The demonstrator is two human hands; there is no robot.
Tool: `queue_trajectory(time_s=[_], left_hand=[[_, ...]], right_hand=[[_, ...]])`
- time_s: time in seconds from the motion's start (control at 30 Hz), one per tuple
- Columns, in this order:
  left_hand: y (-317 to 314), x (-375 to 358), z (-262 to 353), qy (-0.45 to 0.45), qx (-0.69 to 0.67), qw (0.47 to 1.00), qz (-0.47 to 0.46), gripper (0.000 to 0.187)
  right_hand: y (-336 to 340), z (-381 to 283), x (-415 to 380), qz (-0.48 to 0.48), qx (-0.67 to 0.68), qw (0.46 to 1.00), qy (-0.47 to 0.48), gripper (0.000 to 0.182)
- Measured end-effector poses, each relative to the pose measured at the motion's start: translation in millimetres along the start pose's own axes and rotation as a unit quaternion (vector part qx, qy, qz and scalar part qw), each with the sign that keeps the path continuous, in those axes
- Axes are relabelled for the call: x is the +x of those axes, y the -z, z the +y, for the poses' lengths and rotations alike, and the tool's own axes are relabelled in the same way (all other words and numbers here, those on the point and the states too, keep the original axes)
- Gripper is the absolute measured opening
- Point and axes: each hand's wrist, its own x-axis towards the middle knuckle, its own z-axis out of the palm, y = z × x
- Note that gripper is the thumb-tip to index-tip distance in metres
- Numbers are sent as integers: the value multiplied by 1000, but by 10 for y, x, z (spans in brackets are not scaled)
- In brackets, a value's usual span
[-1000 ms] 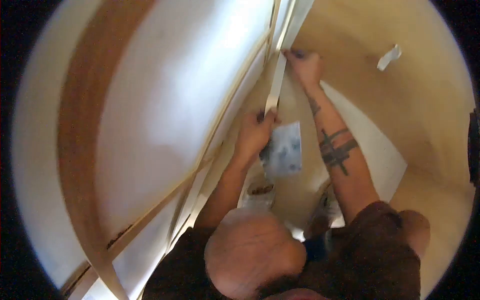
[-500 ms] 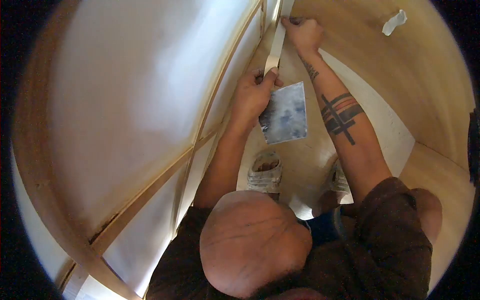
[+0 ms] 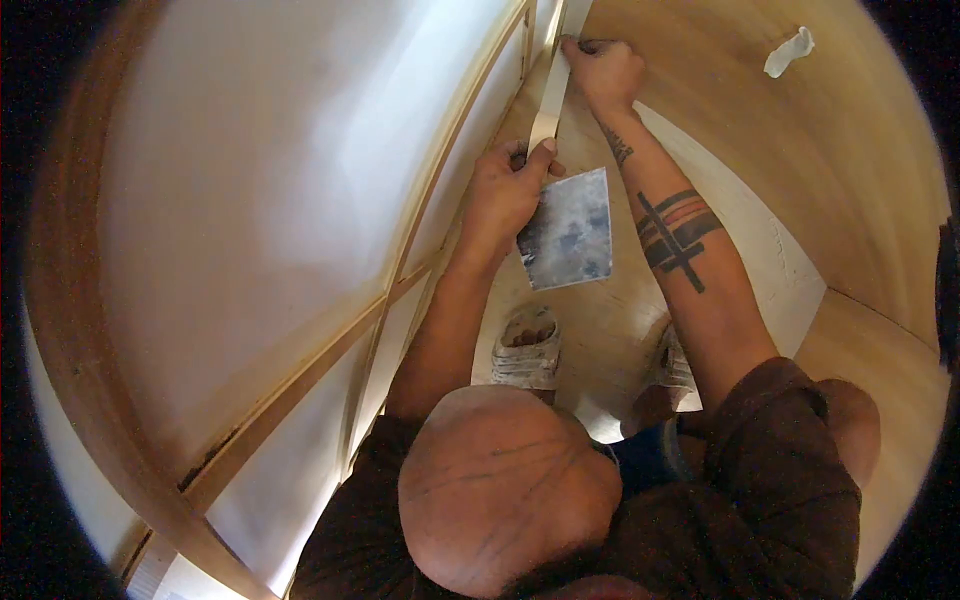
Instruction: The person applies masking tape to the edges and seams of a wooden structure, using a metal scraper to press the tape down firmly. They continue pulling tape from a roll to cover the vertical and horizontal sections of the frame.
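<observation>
A strip of pale paper tape [image 3: 551,98] runs down the narrow gap beside the framed panel. Its lower end is pinched between the thumb and fingers of my left hand [image 3: 503,195]. That same hand also holds a putty knife [image 3: 572,232], whose wide, smeared metal blade sticks out to the right; the handle is hidden. Farther up, my right hand [image 3: 608,75] is closed, with its thumb and fingertips at the edge of the tape near the corner.
A large white panel [image 3: 270,200] with wooden framing [image 3: 290,395] rises on the left. On the right is a wooden surface [image 3: 850,150] with a white scrap [image 3: 790,52] on it. My smeared shoes [image 3: 527,355] stand on the floor below my hands.
Both hands keep their hold and almost the same place. The view has shifted slightly; the tape and putty knife look nearly unchanged.
</observation>
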Motion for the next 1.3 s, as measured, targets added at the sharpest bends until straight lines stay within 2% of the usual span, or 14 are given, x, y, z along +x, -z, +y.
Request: queue_trajectory(time_s=[0.23, 0.43, 0.67, 0.97, 1.07, 1.13, 1.3], left_hand=[[36, -52, 3, -23, 54, 998, 8, 38], [16, -39, -39, -11, 21, 1000, 2, 39], [25, -9, -22, 1, 54, 998, -10, 39], [11, 22, -113, -21, 19, 1000, -2, 37], [-9, 63, -168, -8, 26, 999, -31, 36], [-30, 41, -159, -8, 10, 1000, -17, 37], [-49, 13, -148, -24, -3, 1000, -2, 37]], right_hand=[[-56, 48, -5, -4, -26, 999, -41, 48], [-53, 60, -14, -6, 6, 1000, -11, 49], [7, -13, -37, -1, 5, 1000, -26, 47], [60, -52, -73, -25, 4, 999, -36, 46], [21, 37, -42, -8, 10, 1000, -17, 46], [105, -41, -98, -17, 2, 999, -42, 45], [6, 40, -35, -15, 14, 999, -24, 43]])
